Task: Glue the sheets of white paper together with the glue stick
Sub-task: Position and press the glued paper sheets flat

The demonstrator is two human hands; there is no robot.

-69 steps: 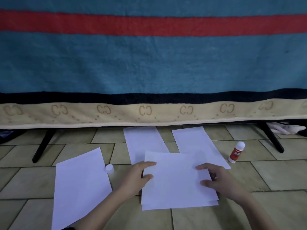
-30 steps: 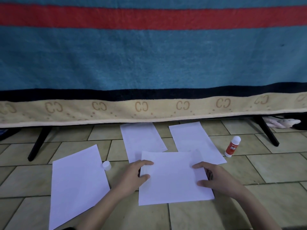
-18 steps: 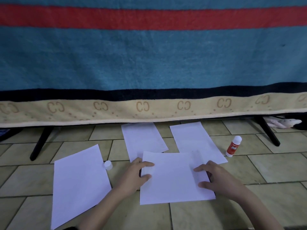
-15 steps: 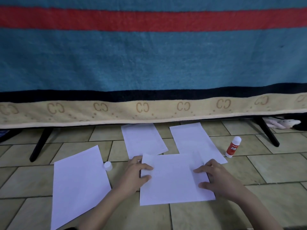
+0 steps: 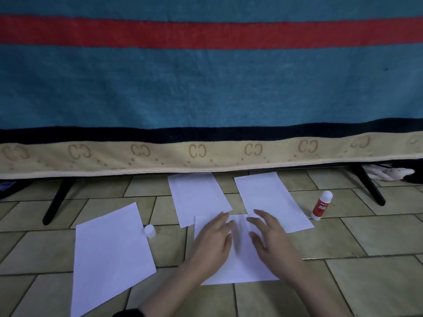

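Pressing flat, fingers straight and spread, left hand [image 5: 211, 242] and right hand [image 5: 272, 240] side by side on the joined white sheets [image 5: 240, 266] lying on the tiled floor [image 5: 370, 243]. Beyond the fingertips, two more smooth rectangular sheets [image 5: 196, 197]. Right of the right hand, upright red-and-white glue stick [image 5: 321, 205]; left of the left hand, its small round cap [image 5: 149, 230] beside another sheet [image 5: 112, 255].

Both hands [image 5: 240, 243] lie on the near sheet [image 5: 242, 268], glue stick [image 5: 321, 205] far right.
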